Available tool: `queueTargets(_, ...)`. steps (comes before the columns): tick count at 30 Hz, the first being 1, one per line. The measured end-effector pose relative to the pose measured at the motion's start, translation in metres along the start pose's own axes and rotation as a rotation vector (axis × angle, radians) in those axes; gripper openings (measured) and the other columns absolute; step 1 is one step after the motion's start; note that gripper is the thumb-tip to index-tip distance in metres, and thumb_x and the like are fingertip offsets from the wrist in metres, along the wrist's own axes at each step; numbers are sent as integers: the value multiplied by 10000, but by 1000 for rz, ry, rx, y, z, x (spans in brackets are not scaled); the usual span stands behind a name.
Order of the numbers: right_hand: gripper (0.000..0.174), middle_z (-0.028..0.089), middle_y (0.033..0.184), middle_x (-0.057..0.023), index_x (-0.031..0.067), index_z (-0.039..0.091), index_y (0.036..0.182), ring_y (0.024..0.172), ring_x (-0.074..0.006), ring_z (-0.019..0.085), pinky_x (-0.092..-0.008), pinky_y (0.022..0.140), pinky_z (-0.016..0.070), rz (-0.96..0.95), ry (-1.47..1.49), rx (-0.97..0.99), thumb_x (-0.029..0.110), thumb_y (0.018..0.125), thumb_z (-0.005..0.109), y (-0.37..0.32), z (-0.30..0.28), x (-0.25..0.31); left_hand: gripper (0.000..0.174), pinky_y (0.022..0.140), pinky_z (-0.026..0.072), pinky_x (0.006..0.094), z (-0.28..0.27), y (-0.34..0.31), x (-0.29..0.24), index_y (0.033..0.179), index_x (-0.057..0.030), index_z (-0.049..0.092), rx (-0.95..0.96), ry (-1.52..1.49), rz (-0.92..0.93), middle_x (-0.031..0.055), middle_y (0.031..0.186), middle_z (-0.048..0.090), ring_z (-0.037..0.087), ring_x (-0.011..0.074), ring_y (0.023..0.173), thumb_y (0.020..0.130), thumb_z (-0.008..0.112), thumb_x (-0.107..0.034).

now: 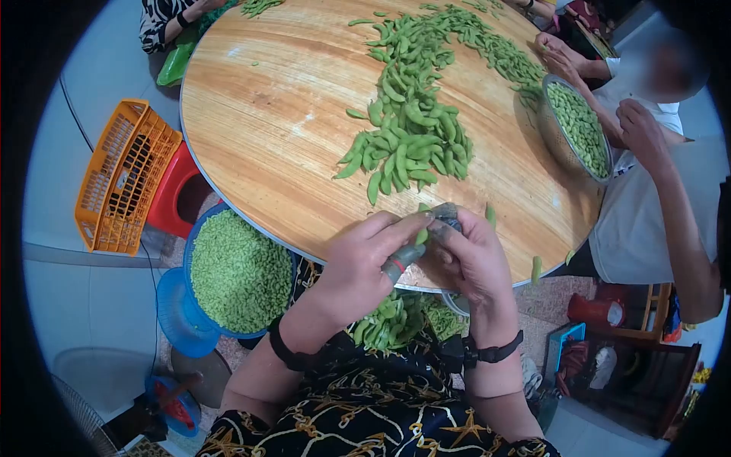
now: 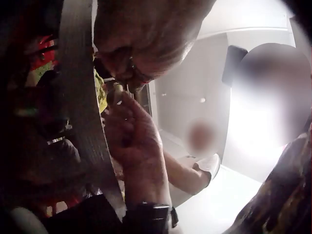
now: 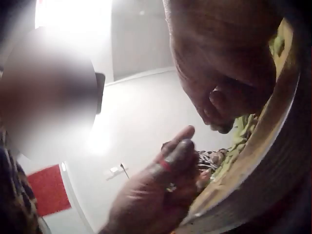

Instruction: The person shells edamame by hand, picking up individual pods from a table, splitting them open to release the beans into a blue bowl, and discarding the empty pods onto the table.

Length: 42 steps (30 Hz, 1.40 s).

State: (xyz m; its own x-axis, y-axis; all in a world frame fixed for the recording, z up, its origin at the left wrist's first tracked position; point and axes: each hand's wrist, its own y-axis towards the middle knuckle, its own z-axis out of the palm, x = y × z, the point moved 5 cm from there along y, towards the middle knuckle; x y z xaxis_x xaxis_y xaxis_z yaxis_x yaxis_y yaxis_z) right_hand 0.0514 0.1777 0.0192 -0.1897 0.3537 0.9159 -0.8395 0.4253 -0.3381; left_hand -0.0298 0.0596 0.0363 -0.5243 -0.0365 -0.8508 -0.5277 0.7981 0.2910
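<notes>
Between the thumb and index finger of my left hand (image 1: 358, 255) is a small green pod (image 1: 422, 235), held over the near table edge. Grey covering with a red band wraps the left thumb (image 1: 399, 263). My right hand (image 1: 481, 255) meets it from the right, its fingers curled and its grey-covered thumb at the pod. In the left wrist view, a pale piece (image 2: 118, 88) shows at the fingertips of the right hand (image 2: 134, 136). The right wrist view shows both hands close together, the pod hidden. Beyond them lies a pile of green pods (image 1: 415, 145).
The round wooden table (image 1: 266, 152) has stray pods near its edge. A metal colander of beans (image 1: 576, 129) stands at the right, beside another person's arms. Lower left are a blue basin of shelled beans (image 1: 240, 274), a red stool (image 1: 171, 194) and an orange crate (image 1: 106, 190). Pods (image 1: 388, 324) lie below the hands.
</notes>
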Motion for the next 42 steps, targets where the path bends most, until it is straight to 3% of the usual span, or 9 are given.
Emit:
queueTargets(7,156,471,637,49,23,556,946,536,-28,385,-180,474,307,-151,-226,-36,171,906,525,-17,-2,-1,182,623,462,272,-2,-5,9,972,-45,631,-165,-122,-9,59,829,625,600,156,723,798,640,-98)
queueTargets(10,197,477,668,35,21,551,953,566,-35,394,-180,509,321,-121,-172,38,201,932,472,-29,5,6,104,624,445,224,6,-11,27,882,-26,622,-106,-621,-287,10,820,623,553,50,738,843,611,-123)
queueTargets(19,269,455,632,29,16,520,859,524,-42,360,-184,475,280,104,160,311,210,970,369,-37,14,-12,143,629,469,308,-1,-7,8,855,17,563,-67,-143,-111,130,764,583,601,236,703,831,558,-124)
queueTargets(23,228,458,634,31,18,522,873,511,-37,352,-182,468,278,30,98,297,175,964,384,-32,17,-23,102,580,451,235,0,-7,5,853,-9,549,-42,-56,-21,35,786,562,565,103,692,856,567,-109)
queueTargets(25,191,460,639,33,24,525,888,497,-29,345,-175,454,274,-42,88,232,146,958,396,-31,22,-21,112,626,463,272,9,-13,17,873,-12,595,-59,-669,-289,39,773,590,585,136,720,804,597,-101)
queueTargets(28,178,456,637,36,34,529,895,484,-21,335,-166,436,266,79,208,216,137,956,398,-34,28,-20,82,624,446,227,9,-11,21,870,-27,610,-17,-656,-98,-4,792,578,555,80,724,798,603,-66)
queueTargets(35,165,470,630,32,34,543,930,479,-11,335,-159,427,261,255,500,288,141,950,419,-34,32,-27,86,634,437,219,11,-13,27,845,-24,603,152,-980,-193,-15,812,567,539,93,715,762,623,-23)
queueTargets(40,149,518,631,21,-3,559,839,540,-40,454,-199,487,362,-292,-357,-21,108,908,488,-29,16,-22,134,655,452,268,5,-11,10,890,-18,569,-41,-231,-187,68,772,591,568,156,713,769,614,-54)
queueTargets(42,123,533,643,12,-13,559,848,562,-55,477,-212,514,387,-253,-336,-40,87,892,503,-28,15,-20,146,665,454,275,4,-11,9,904,-15,567,-39,-245,-198,86,781,593,575,169,720,773,614,-58)
